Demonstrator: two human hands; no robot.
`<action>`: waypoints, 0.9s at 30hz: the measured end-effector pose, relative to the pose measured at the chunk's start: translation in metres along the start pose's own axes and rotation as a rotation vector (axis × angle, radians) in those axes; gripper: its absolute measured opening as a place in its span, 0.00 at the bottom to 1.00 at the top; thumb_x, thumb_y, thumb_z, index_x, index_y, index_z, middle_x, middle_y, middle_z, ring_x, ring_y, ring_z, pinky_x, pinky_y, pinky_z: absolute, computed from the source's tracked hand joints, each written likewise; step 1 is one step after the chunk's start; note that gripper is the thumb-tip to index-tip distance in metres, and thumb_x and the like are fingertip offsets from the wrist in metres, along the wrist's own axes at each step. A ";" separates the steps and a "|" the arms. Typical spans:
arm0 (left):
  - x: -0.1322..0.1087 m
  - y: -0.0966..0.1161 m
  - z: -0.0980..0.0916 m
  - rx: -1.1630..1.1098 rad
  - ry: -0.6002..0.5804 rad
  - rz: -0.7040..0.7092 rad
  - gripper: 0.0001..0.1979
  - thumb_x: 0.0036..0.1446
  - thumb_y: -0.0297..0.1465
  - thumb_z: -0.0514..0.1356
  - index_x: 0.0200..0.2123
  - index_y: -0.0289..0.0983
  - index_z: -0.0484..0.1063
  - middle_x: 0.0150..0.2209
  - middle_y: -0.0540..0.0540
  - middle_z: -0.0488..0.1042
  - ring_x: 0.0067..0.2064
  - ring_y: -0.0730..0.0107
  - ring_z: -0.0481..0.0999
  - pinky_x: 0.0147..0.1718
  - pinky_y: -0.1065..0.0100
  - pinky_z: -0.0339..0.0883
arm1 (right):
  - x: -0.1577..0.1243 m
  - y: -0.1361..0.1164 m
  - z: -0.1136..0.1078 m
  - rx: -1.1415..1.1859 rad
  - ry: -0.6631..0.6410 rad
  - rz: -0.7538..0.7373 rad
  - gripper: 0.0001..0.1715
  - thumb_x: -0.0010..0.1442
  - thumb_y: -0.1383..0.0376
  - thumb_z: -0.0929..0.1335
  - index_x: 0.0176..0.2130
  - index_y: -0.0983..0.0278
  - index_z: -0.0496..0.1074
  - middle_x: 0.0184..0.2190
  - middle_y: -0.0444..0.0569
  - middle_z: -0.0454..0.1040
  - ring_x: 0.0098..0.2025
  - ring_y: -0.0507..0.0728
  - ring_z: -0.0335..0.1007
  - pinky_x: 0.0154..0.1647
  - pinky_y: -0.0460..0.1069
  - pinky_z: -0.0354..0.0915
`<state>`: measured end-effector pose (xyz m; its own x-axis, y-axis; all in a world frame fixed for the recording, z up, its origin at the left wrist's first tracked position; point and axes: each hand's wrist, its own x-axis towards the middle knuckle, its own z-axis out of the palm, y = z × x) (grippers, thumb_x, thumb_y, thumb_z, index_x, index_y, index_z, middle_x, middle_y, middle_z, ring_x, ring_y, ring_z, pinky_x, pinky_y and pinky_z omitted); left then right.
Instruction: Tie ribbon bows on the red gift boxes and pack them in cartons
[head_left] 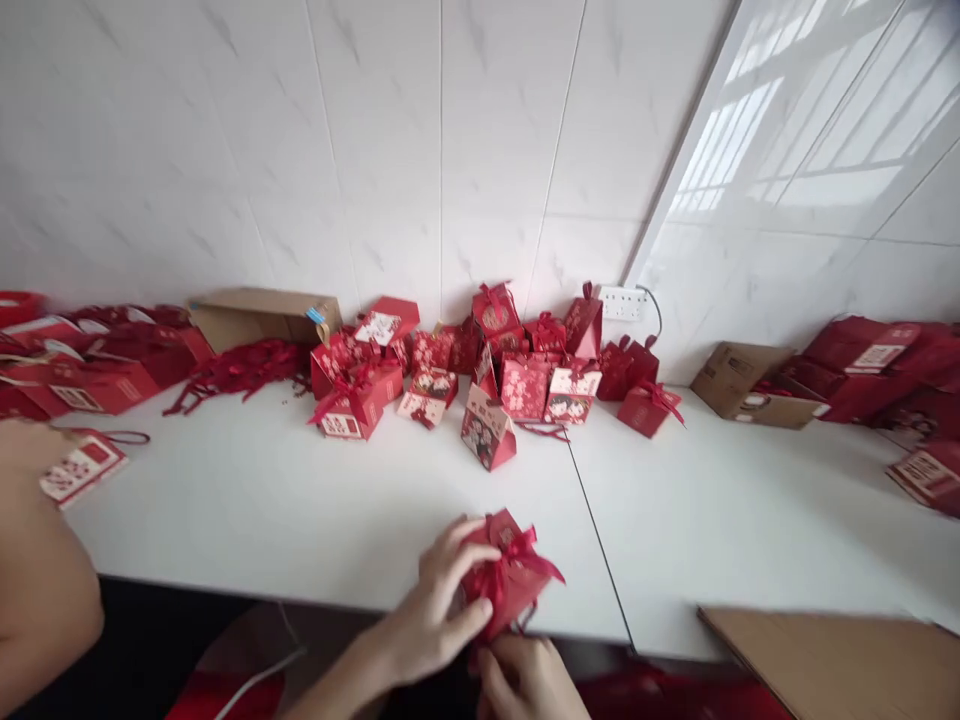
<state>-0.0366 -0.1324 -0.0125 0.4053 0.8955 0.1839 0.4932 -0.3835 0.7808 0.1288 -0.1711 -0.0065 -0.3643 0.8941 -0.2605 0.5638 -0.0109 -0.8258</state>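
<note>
At the near edge of the white table (300, 510) I hold a small red gift box (510, 580) tied with a red ribbon bow. My left hand (439, 610) wraps its fingers over the box's left side and top. Below it, my right hand (525, 680) is closed against the box's underside; its fingertips are partly hidden. The box sits tilted, just above the table edge.
Several finished red gift boxes (487, 385) are heaped against the tiled back wall. A pile of red ribbons (240, 370) and a brown carton (259, 315) lie left. Flat red bags (97, 380) sit far left, more at right (885, 360). Cardboard (840, 665) lies near right. Another person's arm (37, 560) is at left.
</note>
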 end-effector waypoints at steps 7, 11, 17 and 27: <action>0.020 -0.002 -0.011 -0.233 -0.008 -0.060 0.14 0.60 0.36 0.51 0.46 0.41 0.69 0.60 0.44 0.60 0.63 0.61 0.57 0.62 0.59 0.51 | -0.010 0.005 -0.018 0.193 -0.014 -0.144 0.17 0.63 0.65 0.60 0.28 0.66 0.72 0.20 0.44 0.70 0.23 0.50 0.65 0.27 0.43 0.59; 0.030 -0.007 -0.012 -0.307 0.032 -0.089 0.12 0.61 0.36 0.50 0.40 0.39 0.71 0.57 0.44 0.65 0.61 0.61 0.61 0.60 0.59 0.54 | -0.015 0.015 -0.026 0.301 -0.060 -0.166 0.19 0.64 0.63 0.58 0.28 0.66 0.70 0.19 0.43 0.67 0.22 0.49 0.62 0.27 0.43 0.59; 0.035 0.002 -0.014 -0.377 0.092 -0.135 0.11 0.61 0.37 0.49 0.38 0.39 0.66 0.52 0.43 0.71 0.58 0.60 0.65 0.57 0.58 0.59 | -0.013 0.025 -0.019 0.255 -0.114 -0.148 0.16 0.63 0.65 0.60 0.30 0.67 0.72 0.19 0.43 0.69 0.23 0.49 0.63 0.27 0.43 0.59; 0.036 0.012 -0.010 -0.042 0.047 -0.033 0.07 0.56 0.34 0.55 0.34 0.39 0.71 0.51 0.42 0.69 0.57 0.59 0.65 0.57 0.56 0.58 | -0.014 0.043 -0.059 0.243 -0.326 -0.016 0.23 0.52 0.48 0.70 0.24 0.65 0.67 0.18 0.43 0.67 0.21 0.50 0.62 0.21 0.44 0.56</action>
<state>-0.0235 -0.1024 0.0094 0.3523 0.9176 0.1842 0.4727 -0.3443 0.8112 0.2017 -0.1576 -0.0093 -0.6100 0.7063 -0.3592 0.3784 -0.1387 -0.9152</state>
